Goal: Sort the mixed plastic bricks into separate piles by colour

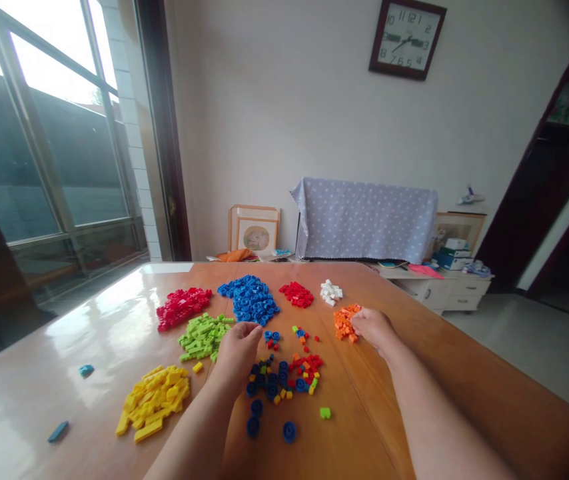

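Note:
My left hand is over the middle of the table, between a lime-green pile of building bricks and a small mixed cluster. Its thumb and fingers are pinched together; anything between them is hidden. My right hand reaches to the right edge of an orange pile of building bricks. Its fingertips are closed against the pile, and what they grip cannot be made out. Between my forearms lies a mixed heap of dark blue round pieces, red bricks and small yellow bricks. A single green brick lies nearby.
Sorted piles stand around: yellow bricks, dark red bricks, blue pieces, red bricks and white bricks. Two teal pieces lie at the left on the glossy wooden table. A cloth-covered object stands beyond.

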Action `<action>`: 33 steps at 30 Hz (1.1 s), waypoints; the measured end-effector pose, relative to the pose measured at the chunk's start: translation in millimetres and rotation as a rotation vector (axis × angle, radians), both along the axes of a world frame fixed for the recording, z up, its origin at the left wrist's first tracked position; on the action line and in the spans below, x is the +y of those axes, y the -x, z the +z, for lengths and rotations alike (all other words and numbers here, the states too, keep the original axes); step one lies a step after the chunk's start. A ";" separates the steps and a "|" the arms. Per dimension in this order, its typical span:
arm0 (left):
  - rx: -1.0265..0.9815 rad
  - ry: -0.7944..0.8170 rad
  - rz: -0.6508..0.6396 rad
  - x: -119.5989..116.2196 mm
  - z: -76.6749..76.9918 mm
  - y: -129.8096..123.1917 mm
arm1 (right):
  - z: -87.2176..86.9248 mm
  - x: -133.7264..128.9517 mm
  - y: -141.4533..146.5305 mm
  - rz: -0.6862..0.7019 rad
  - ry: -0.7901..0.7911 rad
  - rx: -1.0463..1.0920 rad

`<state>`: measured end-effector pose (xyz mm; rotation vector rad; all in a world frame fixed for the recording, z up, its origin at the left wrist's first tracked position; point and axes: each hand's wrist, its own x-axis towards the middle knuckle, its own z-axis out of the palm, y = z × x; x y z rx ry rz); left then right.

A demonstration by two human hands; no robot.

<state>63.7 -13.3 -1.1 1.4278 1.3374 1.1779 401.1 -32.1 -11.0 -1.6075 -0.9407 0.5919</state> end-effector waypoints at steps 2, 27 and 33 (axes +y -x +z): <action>-0.002 0.003 0.001 1.2 -0.5 1.0 | 0.7 -1.7 -0.1 -0.014 0.029 -0.042; 0.001 0.076 -0.001 1.3 0.9 0.7 | 10.5 -6.7 97.8 0.421 -0.008 -1.015; -0.013 0.083 -0.008 -0.3 2.9 -0.5 | 9.0 -7.1 102.6 0.429 0.070 -1.014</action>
